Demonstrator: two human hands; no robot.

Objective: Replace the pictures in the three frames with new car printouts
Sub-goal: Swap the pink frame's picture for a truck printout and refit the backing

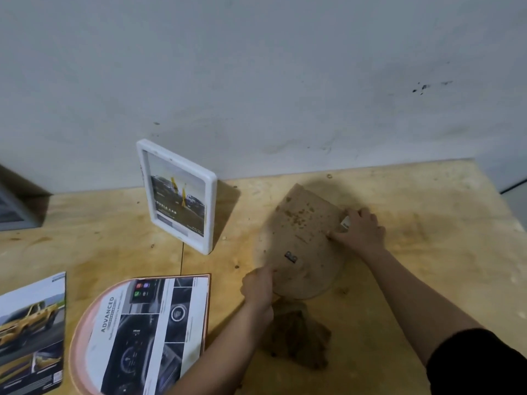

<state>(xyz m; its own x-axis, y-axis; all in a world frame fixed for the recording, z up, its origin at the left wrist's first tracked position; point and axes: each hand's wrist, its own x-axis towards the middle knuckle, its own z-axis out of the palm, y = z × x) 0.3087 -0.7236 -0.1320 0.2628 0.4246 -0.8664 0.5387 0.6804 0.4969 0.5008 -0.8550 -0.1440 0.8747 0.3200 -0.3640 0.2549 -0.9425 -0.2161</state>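
Observation:
A frame lies face down on the wooden table, showing its brown arch-shaped backing board (302, 238) with a small metal hanger. My left hand (258, 286) presses its fingertips on the board's near left edge. My right hand (358, 229) grips the board's far right corner, beside a small white tab. A white rectangular frame (178, 195) stands upright against the wall with a car picture in it. An arch-shaped pink frame (82, 332) lies flat at front left with a printout (151, 332) reading ADVANCED on top. A yellow-truck printout (31, 332) lies at the far left.
The brown easel stand (299, 337) of the face-down frame sticks out toward me under my left forearm. A grey frame-like object (12, 206) sits at the left edge by the wall. The table's right edge (496, 189) runs near the wall corner.

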